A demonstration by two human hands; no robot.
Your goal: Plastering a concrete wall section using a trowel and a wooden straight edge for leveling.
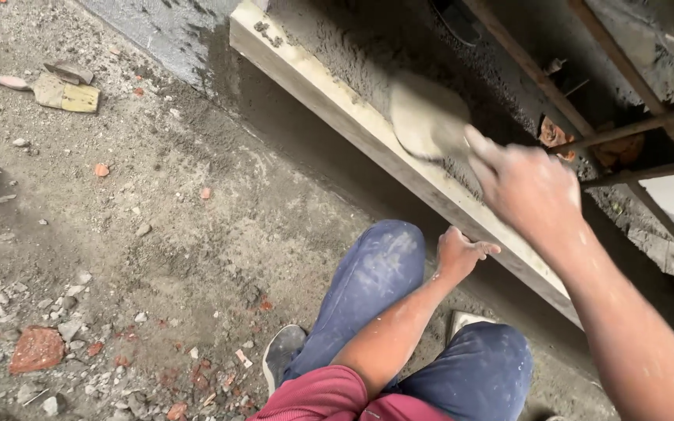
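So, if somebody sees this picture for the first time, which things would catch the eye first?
Probably the right hand at centre right, pressing a flat, mortar-smeared trowel against wet grey mortar behind a long pale wooden board. Just below, the left hand rests on that board's lower edge, above the blue trousers. At far left, a second trowel with a pink handle lies on the rubble-strewn ground.

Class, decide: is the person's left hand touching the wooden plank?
Touching. The head view shows the left hand resting on the edge of the wooden plank, fingers curled over it.
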